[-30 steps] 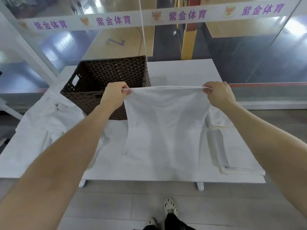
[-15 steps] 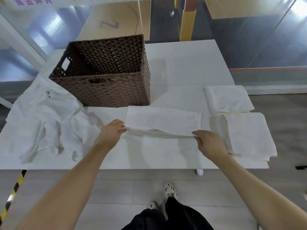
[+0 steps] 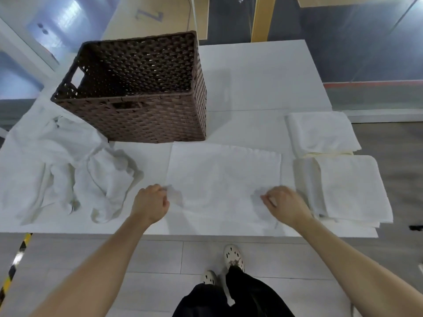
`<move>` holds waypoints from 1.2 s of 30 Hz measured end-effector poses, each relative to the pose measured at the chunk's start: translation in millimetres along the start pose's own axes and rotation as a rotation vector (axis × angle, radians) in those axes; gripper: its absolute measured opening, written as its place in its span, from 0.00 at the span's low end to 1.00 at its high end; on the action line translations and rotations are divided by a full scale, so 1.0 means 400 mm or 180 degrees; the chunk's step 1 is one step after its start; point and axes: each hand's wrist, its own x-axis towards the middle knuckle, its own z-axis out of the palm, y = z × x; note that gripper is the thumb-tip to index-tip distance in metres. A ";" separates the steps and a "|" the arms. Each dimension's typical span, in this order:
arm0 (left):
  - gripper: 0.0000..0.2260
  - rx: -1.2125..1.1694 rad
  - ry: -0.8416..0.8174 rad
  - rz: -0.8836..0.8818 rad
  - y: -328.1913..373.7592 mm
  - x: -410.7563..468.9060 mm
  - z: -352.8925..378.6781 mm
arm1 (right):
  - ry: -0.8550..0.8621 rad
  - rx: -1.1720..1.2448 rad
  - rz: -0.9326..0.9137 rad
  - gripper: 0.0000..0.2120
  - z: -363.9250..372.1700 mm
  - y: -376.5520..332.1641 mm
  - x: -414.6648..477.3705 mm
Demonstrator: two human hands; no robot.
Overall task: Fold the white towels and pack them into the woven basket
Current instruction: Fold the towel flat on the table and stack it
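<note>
Mid-fold on one towel [image 3: 224, 179]: lies flat on the table [image 3: 263, 76], just in front of the basket [image 3: 142, 120]. Left hand [image 3: 151, 202] curled at the towel's left corner on the side away from the basket, right hand [image 3: 285, 205] curled at the right corner there. Each seems to pinch the hem, though knuckles hide the pinch itself. Next move probably calls for lifting one end and carrying it across to halve the length, edges kept square, then pressing flat. Packing not yet begun: nothing visible inside the basket. Loose heap [image 3: 68, 175] left of the basket's front, unfolded. Folded stacks [image 3: 320, 133] well right of the basket, one just beside the right hand.
</note>
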 end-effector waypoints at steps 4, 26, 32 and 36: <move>0.12 -0.0392 0.0499 0.0156 0.106 0.152 -0.105 | 0.0093 0.0116 0.0406 0.16 -0.043 0.003 0.197; 0.21 -0.0514 -0.1589 0.0429 0.067 0.455 -0.305 | -0.1742 -0.0129 0.0585 0.18 -0.164 0.051 0.386; 0.20 -0.0491 -0.0503 0.0320 -0.002 0.326 -0.534 | -0.0665 0.0165 0.0329 0.18 -0.396 -0.001 0.406; 0.14 -0.0319 0.0570 0.0317 -0.008 0.171 -0.560 | 0.0359 0.0450 -0.0073 0.14 -0.461 -0.047 0.288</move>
